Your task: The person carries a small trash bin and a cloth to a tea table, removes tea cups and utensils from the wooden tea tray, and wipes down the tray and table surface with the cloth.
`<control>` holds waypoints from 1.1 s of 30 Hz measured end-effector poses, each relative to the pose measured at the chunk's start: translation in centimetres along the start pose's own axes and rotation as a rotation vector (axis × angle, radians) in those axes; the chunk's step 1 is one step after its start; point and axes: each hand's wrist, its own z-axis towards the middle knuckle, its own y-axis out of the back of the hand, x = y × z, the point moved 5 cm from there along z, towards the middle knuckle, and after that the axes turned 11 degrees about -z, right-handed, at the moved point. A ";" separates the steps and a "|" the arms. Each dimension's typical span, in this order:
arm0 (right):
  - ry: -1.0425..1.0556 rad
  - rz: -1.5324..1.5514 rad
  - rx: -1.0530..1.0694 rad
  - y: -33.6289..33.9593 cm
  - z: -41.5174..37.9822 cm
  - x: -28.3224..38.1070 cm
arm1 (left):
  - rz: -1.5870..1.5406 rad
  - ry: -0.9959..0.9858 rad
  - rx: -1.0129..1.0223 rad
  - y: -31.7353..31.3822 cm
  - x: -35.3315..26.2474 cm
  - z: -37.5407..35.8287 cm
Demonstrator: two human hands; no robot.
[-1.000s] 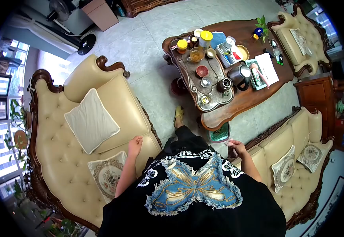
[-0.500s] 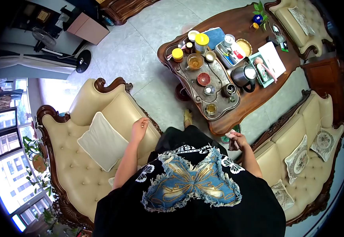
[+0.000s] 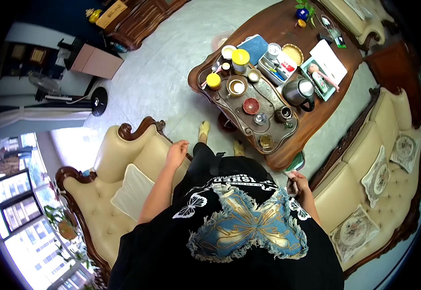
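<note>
I stand between a cream leather armchair and a dark wooden tea table. My left hand hangs over the armchair's front edge with its fingers curled and nothing in it. Beside my hip, close to the table's near corner, is my right hand. Its fingers are curled too, and I cannot tell whether they pinch something small. A carved tea tray on the table carries several small cups. A steel kettle sits to the tray's right. My black shirt hides the floor below me.
A white pillow lies on the armchair seat. A cream sofa with patterned cushions runs along the right. Yellow-lidded jars and a papers tray crowd the table. A fan base stands on the tiled floor at left.
My view has swung and I have stepped toward the table. My left hand rose off the armchair seat and curled. My right hand drew in toward my hip.
</note>
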 end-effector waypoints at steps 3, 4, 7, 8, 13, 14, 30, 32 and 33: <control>-0.003 0.143 -0.063 -2.8 -1.1 -1.7 | -0.014 0.006 0.081 1.7 0.2 4.1; -0.014 0.188 -0.096 -4.1 -2.2 -1.6 | -0.003 -0.012 0.111 2.2 0.3 5.6; -0.097 0.246 -0.187 -8.8 -6.0 0.1 | 0.074 -0.067 0.206 4.1 0.1 10.7; -0.078 0.292 -0.197 -10.5 -6.1 -0.2 | 0.061 -0.090 0.235 5.0 -0.2 12.5; -0.042 0.473 -0.309 -18.9 -9.4 0.4 | 0.063 -0.209 0.369 8.3 -1.2 20.9; -0.028 0.488 -0.330 -20.1 -9.8 0.2 | 0.070 -0.225 0.389 8.3 -1.1 22.2; 0.055 0.989 -0.447 -31.4 -15.7 -5.7 | 0.123 -0.407 0.651 1.8 -7.4 26.7; 0.059 1.027 -0.434 -31.8 -15.4 -6.1 | 0.200 -0.443 0.707 1.5 -7.7 25.2; 0.075 1.036 -0.411 -31.8 -15.0 -6.2 | 0.211 -0.453 0.726 1.3 -7.9 24.6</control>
